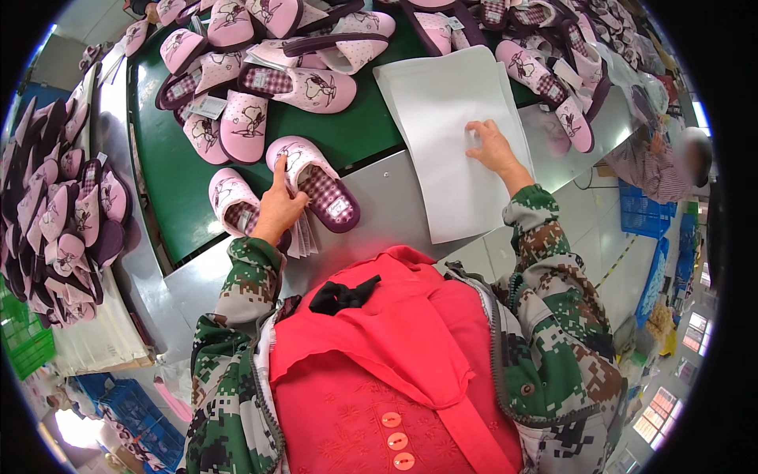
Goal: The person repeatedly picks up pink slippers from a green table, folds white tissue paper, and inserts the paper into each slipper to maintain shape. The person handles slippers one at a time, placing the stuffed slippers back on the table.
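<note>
A pair of pink slippers with dark purple soles and checked insoles lies at the near edge of the table. My left hand is between the two, its index finger stretched along the upper of the right slipper and its thumb against that slipper's side. Its other fingers are mostly hidden. The left slipper rests beside the hand, and paper tags hang below. Over a stack of thin white sheets, my right hand is open, thumb and index finger apart, with nothing in its grasp.
Piled slippers cover the far part of the green tabletop, which has a metal border. More heaps stand at the far right and on a left-hand table. Another person is at the right, near a blue crate.
</note>
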Demonstrator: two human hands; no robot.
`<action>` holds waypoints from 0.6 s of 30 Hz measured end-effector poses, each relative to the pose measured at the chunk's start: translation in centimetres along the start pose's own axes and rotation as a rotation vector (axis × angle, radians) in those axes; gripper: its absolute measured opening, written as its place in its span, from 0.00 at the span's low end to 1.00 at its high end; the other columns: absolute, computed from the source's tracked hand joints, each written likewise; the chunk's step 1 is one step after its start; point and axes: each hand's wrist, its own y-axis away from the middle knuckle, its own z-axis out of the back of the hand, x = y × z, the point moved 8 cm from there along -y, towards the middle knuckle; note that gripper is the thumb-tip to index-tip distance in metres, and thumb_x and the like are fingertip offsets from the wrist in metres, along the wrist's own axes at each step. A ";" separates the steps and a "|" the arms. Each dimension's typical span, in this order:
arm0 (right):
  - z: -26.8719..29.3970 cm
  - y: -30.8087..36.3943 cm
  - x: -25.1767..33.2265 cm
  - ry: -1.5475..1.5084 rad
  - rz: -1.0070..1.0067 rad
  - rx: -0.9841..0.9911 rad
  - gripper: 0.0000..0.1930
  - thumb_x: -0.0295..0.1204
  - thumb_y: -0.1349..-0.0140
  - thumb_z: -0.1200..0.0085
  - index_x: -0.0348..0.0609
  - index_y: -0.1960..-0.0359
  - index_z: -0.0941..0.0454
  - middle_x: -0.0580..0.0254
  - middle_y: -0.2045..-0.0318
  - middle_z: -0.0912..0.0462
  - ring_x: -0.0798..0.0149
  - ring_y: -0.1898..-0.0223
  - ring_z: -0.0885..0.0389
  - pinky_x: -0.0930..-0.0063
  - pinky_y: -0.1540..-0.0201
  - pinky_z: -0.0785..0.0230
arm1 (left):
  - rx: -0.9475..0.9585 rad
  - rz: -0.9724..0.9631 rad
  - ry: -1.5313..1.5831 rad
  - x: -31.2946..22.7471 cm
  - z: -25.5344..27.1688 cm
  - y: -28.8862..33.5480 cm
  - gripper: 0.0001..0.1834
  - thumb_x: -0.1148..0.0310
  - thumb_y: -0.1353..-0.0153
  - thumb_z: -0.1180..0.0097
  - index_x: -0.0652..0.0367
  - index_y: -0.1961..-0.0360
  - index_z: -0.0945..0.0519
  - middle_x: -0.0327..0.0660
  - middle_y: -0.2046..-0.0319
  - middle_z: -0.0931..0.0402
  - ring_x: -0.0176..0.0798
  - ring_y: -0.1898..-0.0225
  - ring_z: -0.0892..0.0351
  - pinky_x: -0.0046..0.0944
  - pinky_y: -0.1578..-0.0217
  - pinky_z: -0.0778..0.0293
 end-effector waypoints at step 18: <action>0.5 0.4 3.5 -0.015 0.099 0.074 0.14 0.25 0.57 0.40 0.43 0.67 0.28 0.53 0.62 0.28 0.51 0.62 0.25 0.64 0.62 0.32 | -0.136 -0.423 0.285 -9.2 0.7 4.9 0.16 0.72 0.49 0.42 0.59 0.57 0.25 0.41 0.69 0.26 0.35 0.75 0.26 0.32 0.74 0.29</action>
